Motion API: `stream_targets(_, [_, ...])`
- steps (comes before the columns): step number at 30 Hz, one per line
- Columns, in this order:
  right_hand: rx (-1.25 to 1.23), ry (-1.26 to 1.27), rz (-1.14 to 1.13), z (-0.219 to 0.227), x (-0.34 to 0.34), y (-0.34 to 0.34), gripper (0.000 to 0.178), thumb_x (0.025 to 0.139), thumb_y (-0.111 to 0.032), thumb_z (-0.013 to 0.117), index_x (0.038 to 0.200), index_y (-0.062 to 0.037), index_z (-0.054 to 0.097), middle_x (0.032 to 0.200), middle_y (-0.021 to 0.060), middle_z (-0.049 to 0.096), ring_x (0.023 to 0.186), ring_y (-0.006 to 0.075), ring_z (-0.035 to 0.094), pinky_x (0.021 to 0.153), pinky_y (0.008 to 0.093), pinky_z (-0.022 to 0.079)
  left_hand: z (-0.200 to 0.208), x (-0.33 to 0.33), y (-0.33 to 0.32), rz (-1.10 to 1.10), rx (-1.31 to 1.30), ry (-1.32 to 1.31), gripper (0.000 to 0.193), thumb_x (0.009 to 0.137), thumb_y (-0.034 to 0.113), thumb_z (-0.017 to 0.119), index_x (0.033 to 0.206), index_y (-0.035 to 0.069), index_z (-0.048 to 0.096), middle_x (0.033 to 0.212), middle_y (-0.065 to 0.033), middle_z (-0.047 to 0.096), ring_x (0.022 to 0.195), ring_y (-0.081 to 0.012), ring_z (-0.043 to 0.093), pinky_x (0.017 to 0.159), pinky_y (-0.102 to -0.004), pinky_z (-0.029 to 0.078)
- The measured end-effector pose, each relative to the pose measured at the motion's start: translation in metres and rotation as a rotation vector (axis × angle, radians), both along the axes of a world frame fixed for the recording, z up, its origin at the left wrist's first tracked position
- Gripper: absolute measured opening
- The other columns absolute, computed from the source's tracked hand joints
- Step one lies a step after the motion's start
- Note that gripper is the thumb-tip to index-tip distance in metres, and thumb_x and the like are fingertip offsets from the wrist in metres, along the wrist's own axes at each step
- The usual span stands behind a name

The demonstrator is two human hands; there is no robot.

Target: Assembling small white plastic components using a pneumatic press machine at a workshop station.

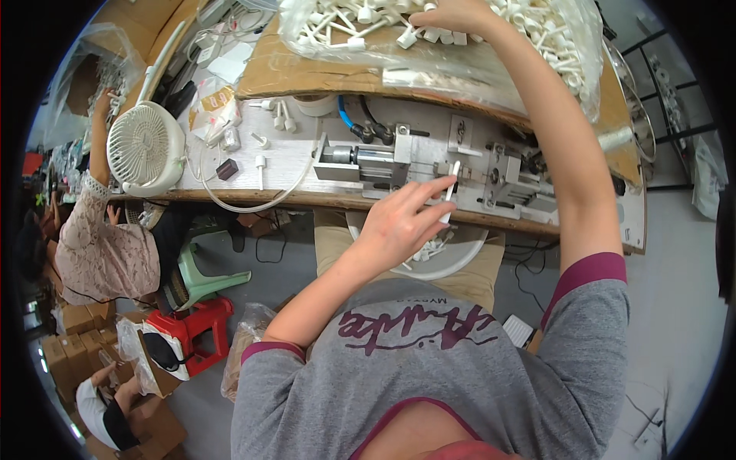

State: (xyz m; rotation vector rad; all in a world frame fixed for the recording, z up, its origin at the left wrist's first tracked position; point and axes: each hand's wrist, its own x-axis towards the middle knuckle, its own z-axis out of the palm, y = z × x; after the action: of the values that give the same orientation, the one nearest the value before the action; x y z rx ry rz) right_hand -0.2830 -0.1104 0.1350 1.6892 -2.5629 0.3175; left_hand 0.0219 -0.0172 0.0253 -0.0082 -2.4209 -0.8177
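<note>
My left hand [405, 221] is closed, pinching a slim white plastic tube [451, 192] between thumb and fingers. It holds the tube at the front of a metal clamping fixture [376, 162] on the bench. My right hand [452, 17] reaches far forward into a large heap of white plastic stems with caps [529, 17]. Its fingers close around a white piece there, partly cut off by the upper picture edge. Below my left hand, a white bowl [468, 257] on my lap holds several similar white pieces.
A clear plastic bag [337, 57] lies under the heap on cardboard [264, 73]. A white fan [146, 146] stands on the left, near loose white parts [284, 116] and a thin hose [257, 208]. Two other people sit at left, beside red [203, 330] and green stools [203, 276].
</note>
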Motion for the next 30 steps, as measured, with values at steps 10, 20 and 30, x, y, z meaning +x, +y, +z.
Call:
stream_targets(10, [-0.108,0.111,0.196,0.004,0.01,0.085,0.067,0.081,-0.042,0.074,0.137,-0.0115,0.054,0.144,0.0245,0.043,0.136,0.0406,0.04,0.112,0.0478,0.036,-0.03,-0.014,0.018,0.156,-0.216,-0.061,0.027,0.075,0.009,0.077,0.101,0.004,0.071,0.13,-0.0096,0.065,0.079,-0.0208,0.068,0.07,-0.0319,0.054])
stream_targets(20, [-0.228,-0.006,0.13,-0.013,0.054,0.133,0.041,0.083,-0.032,0.075,0.112,-0.0043,0.067,0.107,0.0193,0.065,0.102,0.0351,0.063,0.086,0.0415,0.051,-0.016,-0.03,0.011,0.152,-0.388,-0.218,0.026,0.075,0.015,0.078,0.099,0.007,0.074,0.124,-0.008,0.069,0.06,-0.0216,0.068,0.061,-0.0312,0.055])
stream_targets(30, [-0.398,-0.212,0.117,-0.015,0.043,0.137,0.027,0.08,-0.016,0.072,0.102,-0.0008,0.068,0.089,0.0165,0.068,0.082,0.0306,0.067,0.075,0.0385,0.053,-0.015,-0.03,0.01,0.146,-0.302,-0.273,0.023,0.075,0.015,0.078,0.097,0.008,0.075,0.124,-0.0068,0.069,0.063,-0.024,0.07,0.062,-0.0333,0.057])
